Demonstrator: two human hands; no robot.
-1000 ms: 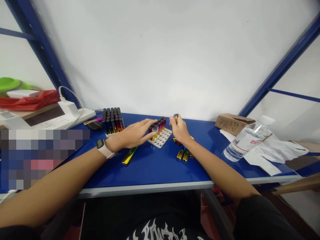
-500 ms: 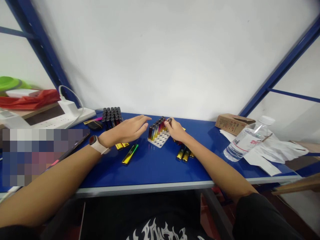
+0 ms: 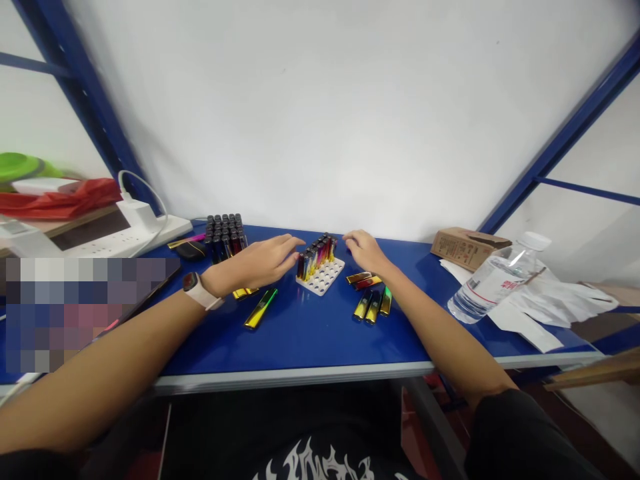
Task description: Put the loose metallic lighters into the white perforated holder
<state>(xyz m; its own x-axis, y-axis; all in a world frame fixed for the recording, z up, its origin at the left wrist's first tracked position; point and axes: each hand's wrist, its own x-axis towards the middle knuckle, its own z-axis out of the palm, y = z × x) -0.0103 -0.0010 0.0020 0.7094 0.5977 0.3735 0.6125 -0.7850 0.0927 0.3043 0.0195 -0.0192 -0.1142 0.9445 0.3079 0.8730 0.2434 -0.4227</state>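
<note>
A white perforated rack (image 3: 323, 283) stands on the blue table, its near-right holes vacant. Shiny, colour-graded slim tubes with dark tops (image 3: 316, 255) stand upright in its back and left part. My left hand (image 3: 263, 260) hovers just left of them, fingers stretched out and apart, holding nothing. To the rack's right is my right hand (image 3: 366, 252), with fingers slightly bent and nothing visible in them. Below it lie several loose gold and multicoloured tubes (image 3: 371, 307). One green-gold tube (image 3: 261, 309) lies alone in front of my left hand.
Behind my left hand stands a block of dark-topped tubes (image 3: 224, 233), near a black mouse (image 3: 191, 251). A white power strip (image 3: 107, 243) is at left. On the right are a cardboard box (image 3: 465, 245), a tilted water bottle (image 3: 493, 283) and white plastic wrapping (image 3: 565, 300).
My right hand has let go of the upright tube at the rack's back right and moved a little to the right. The left hand has barely shifted.
</note>
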